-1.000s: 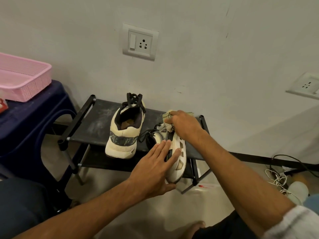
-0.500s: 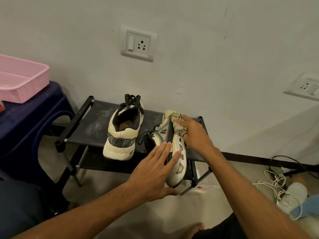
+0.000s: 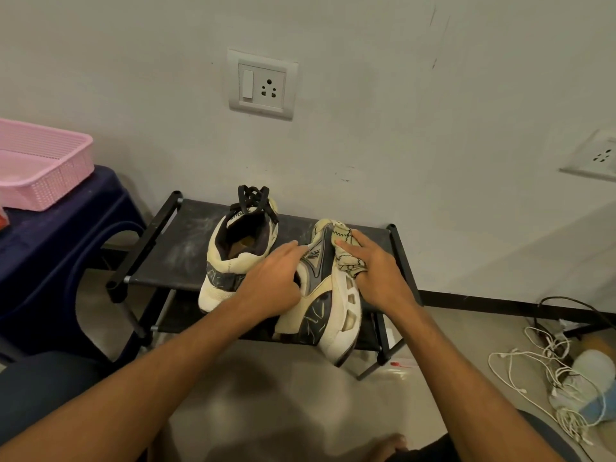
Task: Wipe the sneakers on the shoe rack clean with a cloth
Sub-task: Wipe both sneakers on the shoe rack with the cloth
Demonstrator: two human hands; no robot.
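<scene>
Two cream and grey sneakers sit on the black shoe rack [image 3: 173, 248] against the wall. The left sneaker [image 3: 233, 261] stands upright with its heel toward me and black laces at the far end. The right sneaker [image 3: 328, 305] is tipped on its side, its sole facing right and its heel hanging over the rack's front edge. My left hand [image 3: 273, 278] grips that sneaker at its collar. My right hand [image 3: 376, 271] presses a pale patterned cloth [image 3: 345, 248] against the sole side near the toe.
A pink basket [image 3: 43, 171] rests on a dark blue stool [image 3: 60, 248] to the left. Wall sockets [image 3: 261, 85] are above and at the right. A tangle of white cables [image 3: 553, 371] lies on the floor at the right. My knees and a foot frame the bottom.
My left hand moved from the heel up to the collar and closed on the right sneaker. The sneaker tipped further onto its side. My right hand with the cloth slid along its sole side.
</scene>
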